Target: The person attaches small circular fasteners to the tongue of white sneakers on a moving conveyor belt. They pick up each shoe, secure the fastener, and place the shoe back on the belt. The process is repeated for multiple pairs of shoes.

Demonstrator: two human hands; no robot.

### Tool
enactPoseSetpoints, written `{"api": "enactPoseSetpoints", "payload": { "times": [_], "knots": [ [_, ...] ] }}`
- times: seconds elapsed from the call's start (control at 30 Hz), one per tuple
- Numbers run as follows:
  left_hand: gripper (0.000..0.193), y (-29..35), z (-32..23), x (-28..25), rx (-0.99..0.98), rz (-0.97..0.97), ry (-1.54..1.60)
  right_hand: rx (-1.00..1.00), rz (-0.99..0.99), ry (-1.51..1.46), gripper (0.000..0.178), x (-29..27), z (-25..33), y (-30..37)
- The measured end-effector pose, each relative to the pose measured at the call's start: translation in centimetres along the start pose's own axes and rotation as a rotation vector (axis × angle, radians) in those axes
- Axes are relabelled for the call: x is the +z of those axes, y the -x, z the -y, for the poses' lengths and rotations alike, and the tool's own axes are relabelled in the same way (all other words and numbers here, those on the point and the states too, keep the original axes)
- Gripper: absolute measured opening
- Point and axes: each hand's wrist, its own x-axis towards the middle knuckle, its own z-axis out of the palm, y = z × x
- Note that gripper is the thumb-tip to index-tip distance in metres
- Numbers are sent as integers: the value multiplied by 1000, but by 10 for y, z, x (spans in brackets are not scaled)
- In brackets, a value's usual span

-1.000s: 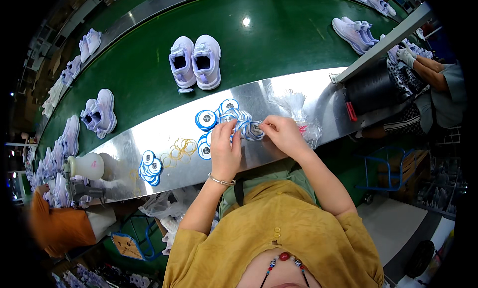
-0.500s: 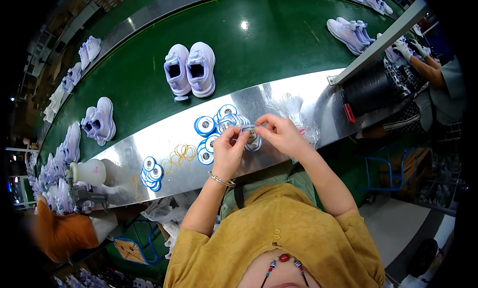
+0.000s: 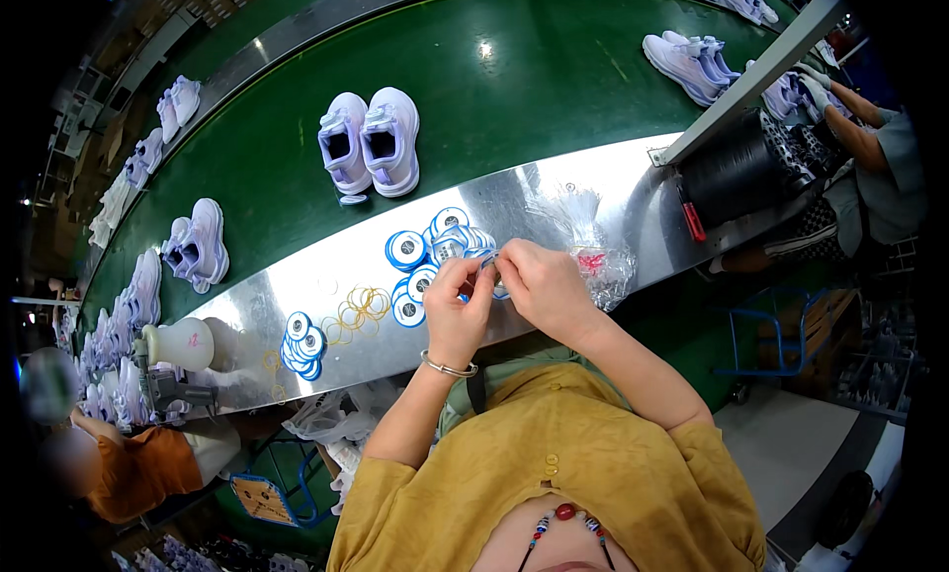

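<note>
My left hand (image 3: 460, 300) and my right hand (image 3: 541, 283) meet fingertip to fingertip over the metal ledge, both pinched closed. A bit of blue edge shows between them, from a round tag (image 3: 487, 263) mostly hidden by the fingers. Just beyond and left of my hands lies a loose pile of round white tags (image 3: 407, 249) with blue rims and dark centres. To the right of my right hand is a bundle of clear plastic loops (image 3: 578, 216), with crinkled clear wrap with pink marks (image 3: 605, 268) below it.
Yellow rubber bands (image 3: 361, 310) and a smaller tag stack (image 3: 302, 343) lie to the left. Pale lilac sneakers (image 3: 388, 142) stand on the green conveyor belt (image 3: 514, 88). A metal post (image 3: 756, 73) rises at the right, near a gloved co-worker (image 3: 870, 142). Another person (image 3: 148, 463) is at left.
My hands have drawn closer together and turned inward, covering more of the tag between them. The sneakers on the belt have shifted slightly left. The co-worker's gloved hands at right have moved.
</note>
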Motion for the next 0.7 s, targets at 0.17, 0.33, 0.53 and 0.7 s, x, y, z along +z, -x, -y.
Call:
{"api": "enactPoseSetpoints", "payload": {
  "times": [0.17,0.33,0.53,0.7],
  "knots": [
    [15,2,-8,-13,32,104,197,-86,21,-118,3,-3,-3,8],
    [10,13,0,-19,-268,160,511,-193,131,-90,3,-3,-3,14],
    [8,28,18,-31,-257,227,453,-213,232,-116,5,1,-1,21],
    [6,39,13,-43,-379,248,475,80,315,-361,11,11,10,29]
  ]
}}
